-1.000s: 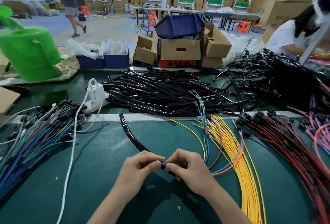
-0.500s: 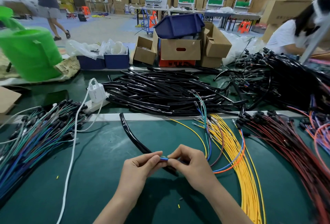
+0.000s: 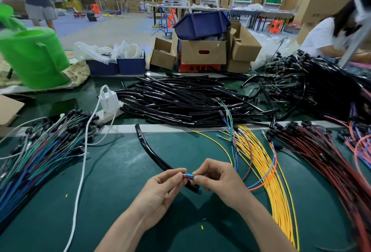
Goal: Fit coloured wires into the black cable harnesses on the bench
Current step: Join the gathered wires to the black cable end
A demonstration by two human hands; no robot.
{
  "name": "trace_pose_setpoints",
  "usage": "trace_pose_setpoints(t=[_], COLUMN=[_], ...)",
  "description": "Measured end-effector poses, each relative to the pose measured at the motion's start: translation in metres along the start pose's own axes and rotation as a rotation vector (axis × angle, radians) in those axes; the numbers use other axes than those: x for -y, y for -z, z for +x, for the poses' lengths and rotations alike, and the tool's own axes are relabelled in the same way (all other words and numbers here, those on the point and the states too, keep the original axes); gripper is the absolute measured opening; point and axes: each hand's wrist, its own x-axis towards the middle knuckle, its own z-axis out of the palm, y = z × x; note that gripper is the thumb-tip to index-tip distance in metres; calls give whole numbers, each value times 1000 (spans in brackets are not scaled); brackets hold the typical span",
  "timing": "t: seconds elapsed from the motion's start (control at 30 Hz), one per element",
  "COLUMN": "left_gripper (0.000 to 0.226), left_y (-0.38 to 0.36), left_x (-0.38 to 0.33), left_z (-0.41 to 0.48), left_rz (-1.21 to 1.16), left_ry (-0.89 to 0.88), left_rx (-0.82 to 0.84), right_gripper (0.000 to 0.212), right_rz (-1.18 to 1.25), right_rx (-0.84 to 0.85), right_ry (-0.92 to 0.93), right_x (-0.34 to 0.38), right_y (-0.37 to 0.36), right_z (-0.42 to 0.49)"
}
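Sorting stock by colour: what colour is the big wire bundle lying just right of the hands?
Yellow. The wire bundle shows best in the head view.

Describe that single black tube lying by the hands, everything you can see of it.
The black tube is one glossy, flexible-looking plastic sleeve. It curves on the green mat from the pale bench strip down toward the person, passing beneath the left hand; its near end shows between the hands. That hand and the right hand pinch the coloured wires just above it. Whether any wire is inside it cannot be told.
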Motion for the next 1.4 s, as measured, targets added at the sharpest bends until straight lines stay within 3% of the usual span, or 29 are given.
trace_pose_setpoints(t=[0.17, 0.3, 0.37, 0.43, 0.53, 0.6, 0.73, 0.87, 1.07, 1.4], left_gripper=[20, 37, 34, 24, 12, 22, 36, 20, 37, 33], left_y=[-2, 5, 7, 11, 10, 9, 9, 10, 14, 11], left_x=[-5, -11, -6, -1, -6, -10, -8, -6, -4, -5], left_z=[1, 12, 18, 22, 22, 21, 14, 15, 18, 15], left_rz=[264, 1163, 1528, 1704, 1788, 1777, 1651, 1748, 1779, 1799], left_ry=[-140, -668, -745, -811, -992, -1068, -980, -1102, -1192, -1213], left_rx=[56, 122, 283, 345, 263, 190, 80, 74, 98, 85], right_gripper=[11, 15, 19, 18, 17, 19, 21, 22, 20, 12], right_rz=[-14, 47, 67, 76, 57, 23, -40, -93, -117, -231], right_rx=[0, -62, -71, -88, -128, -155, -192, -208, -167, -188], right_ry=[6, -11, -12, -13, -21, -28, -37, -35, -36, 29], right_x=[0, 1, 1, 1, 0, -1, -2, -2, -4, -6], right_y=[6, 13, 14, 14, 13, 13, 10, 8, 6, 0], right_z=[1, 3, 3, 3, 3, 4, 4, 3, 3, 1])
